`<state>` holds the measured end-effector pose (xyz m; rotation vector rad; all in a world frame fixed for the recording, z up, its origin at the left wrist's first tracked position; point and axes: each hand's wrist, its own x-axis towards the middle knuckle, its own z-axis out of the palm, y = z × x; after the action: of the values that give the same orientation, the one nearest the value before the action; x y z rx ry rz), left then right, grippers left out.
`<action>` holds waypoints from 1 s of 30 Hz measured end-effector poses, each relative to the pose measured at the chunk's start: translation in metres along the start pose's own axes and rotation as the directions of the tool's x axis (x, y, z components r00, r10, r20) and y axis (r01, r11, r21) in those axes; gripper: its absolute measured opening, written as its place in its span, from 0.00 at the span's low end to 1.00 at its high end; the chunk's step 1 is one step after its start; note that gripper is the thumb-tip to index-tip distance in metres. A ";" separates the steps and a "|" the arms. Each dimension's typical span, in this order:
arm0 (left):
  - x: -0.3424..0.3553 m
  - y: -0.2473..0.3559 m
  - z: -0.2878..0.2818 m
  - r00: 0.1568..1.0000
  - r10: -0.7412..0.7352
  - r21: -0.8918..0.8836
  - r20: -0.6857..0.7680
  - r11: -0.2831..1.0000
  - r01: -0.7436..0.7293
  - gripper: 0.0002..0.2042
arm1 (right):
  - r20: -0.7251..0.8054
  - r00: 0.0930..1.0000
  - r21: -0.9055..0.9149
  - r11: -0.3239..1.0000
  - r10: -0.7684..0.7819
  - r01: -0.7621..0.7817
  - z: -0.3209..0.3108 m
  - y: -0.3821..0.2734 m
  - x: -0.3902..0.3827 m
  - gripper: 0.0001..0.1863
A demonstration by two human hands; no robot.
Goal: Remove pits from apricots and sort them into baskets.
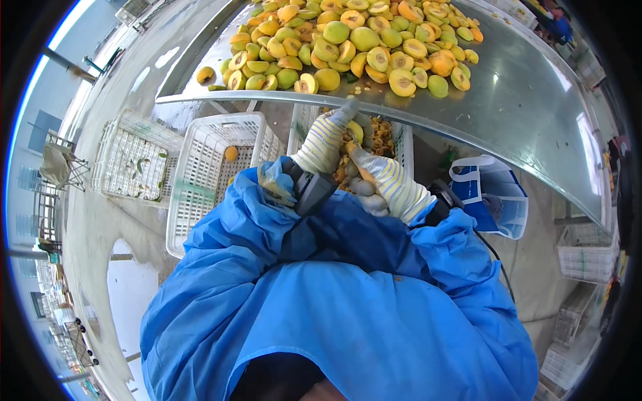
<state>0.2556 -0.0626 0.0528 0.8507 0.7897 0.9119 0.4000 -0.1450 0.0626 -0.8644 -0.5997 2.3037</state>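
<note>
**While my gloves are down over the scrap crate, the fruit is right between them**

Since someone always asks about labels: any print on the blue-and-white tote bag (473, 212) to my right is too small to make out, and the black units on my wrists, the left wrist unit (314, 192) and the right wrist unit (444, 200), are too dark to read.

As for pose, both arms reach forward in blue sleeves (224, 220), elbows out, wrists angled in toward each other. My left hand (323, 142), in a striped glove, points up and inward, its grey fingertips close to the table edge. My right hand (396, 184) slants in from the other side, lower grey fingers (372, 202) curled under, thumb side toward the left.

Grip check: a yellow fruit piece (355, 133) sits right by my left fingers, between the two hands — can't tell if it's actually pinched. Can't tell what's in the curled right hand either.

Below is a white crate (406, 142) of orange-brown scraps (382, 136). Ahead, the fruit pile (364, 40) — whole and halved, yellow-green — covers part of the metal table (515, 110).
</note>
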 end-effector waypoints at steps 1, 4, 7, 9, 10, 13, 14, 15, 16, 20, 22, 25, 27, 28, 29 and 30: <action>-0.003 0.001 0.000 0.999 -0.004 0.021 0.034 1.000 0.003 0.21 | -0.114 0.988 -0.226 0.971 -0.103 0.076 0.006 0.005 0.001 0.22; 0.001 0.001 -0.001 0.998 -0.032 0.011 0.052 0.999 0.031 0.21 | -0.200 0.954 -0.439 0.891 -0.221 0.115 0.009 0.009 0.003 0.22; -0.006 0.004 0.004 0.999 0.029 -0.055 0.018 0.998 -0.028 0.22 | -0.036 0.999 0.044 0.998 -0.041 0.043 0.010 -0.001 -0.002 0.22; -0.002 0.003 0.002 1.000 0.007 -0.120 0.004 0.993 -0.007 0.22 | -0.016 0.999 0.054 0.998 -0.030 0.031 0.008 -0.001 -0.001 0.23; -0.002 0.003 0.002 1.000 0.016 -0.137 -0.004 0.990 -0.016 0.22 | 0.002 0.999 0.078 0.996 -0.037 0.037 0.008 -0.002 0.000 0.24; 0.000 0.000 0.003 0.993 -0.107 -0.300 0.047 0.947 0.116 0.20 | -0.135 0.990 -0.169 0.985 -0.039 0.016 0.014 -0.001 -0.002 0.23; 0.001 -0.001 0.003 0.994 -0.099 -0.314 0.041 0.943 0.107 0.20 | -0.137 0.990 -0.182 0.983 -0.029 0.003 0.014 0.003 0.001 0.23; 0.001 -0.003 0.002 0.993 -0.110 -0.341 0.041 0.933 0.117 0.20 | -0.167 0.973 -0.341 0.935 -0.160 0.096 0.011 0.010 0.006 0.23; 0.001 -0.002 0.002 0.992 -0.119 -0.364 0.042 0.923 0.126 0.19 | -0.168 0.941 -0.493 0.851 -0.295 0.179 0.012 0.012 0.009 0.24; -0.001 0.004 0.006 0.980 -0.201 -0.509 0.011 0.842 0.178 0.17 | -0.169 0.976 -0.288 0.954 -0.140 0.087 0.012 0.004 0.009 0.26; 0.003 0.001 -0.001 0.981 -0.182 -0.538 0.072 0.821 0.192 0.18 | -0.122 0.985 -0.244 0.966 -0.119 0.087 0.008 0.002 0.011 0.26; 0.009 -0.001 -0.007 0.973 -0.168 -0.626 0.157 0.745 0.230 0.18 | 0.118 0.978 0.089 0.983 -0.171 0.161 0.016 -0.003 0.003 0.22; 0.002 0.004 -0.006 0.988 -0.141 -0.600 0.059 0.786 0.147 0.18 | 0.081 0.973 0.059 0.976 -0.215 0.210 0.013 -0.010 -0.002 0.22; 0.002 0.012 -0.005 0.993 -0.114 -0.559 -0.024 0.826 0.081 0.18 | 0.037 0.961 0.033 0.961 -0.275 0.274 0.011 -0.016 -0.006 0.22; 0.003 0.015 -0.013 0.995 -0.090 -0.548 -0.035 0.834 0.057 0.18 | 0.004 0.954 -0.021 0.954 -0.300 0.300 0.010 -0.018 -0.009 0.23; 0.003 0.017 -0.020 0.996 -0.073 -0.543 -0.044 0.839 0.038 0.18 | -0.039 0.955 -0.121 0.950 -0.295 0.289 0.001 -0.019 -0.010 0.24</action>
<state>0.2336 -0.0484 0.0579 0.2972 0.5585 1.0450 0.4121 -0.1385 0.0785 -0.8292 -0.7849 1.9871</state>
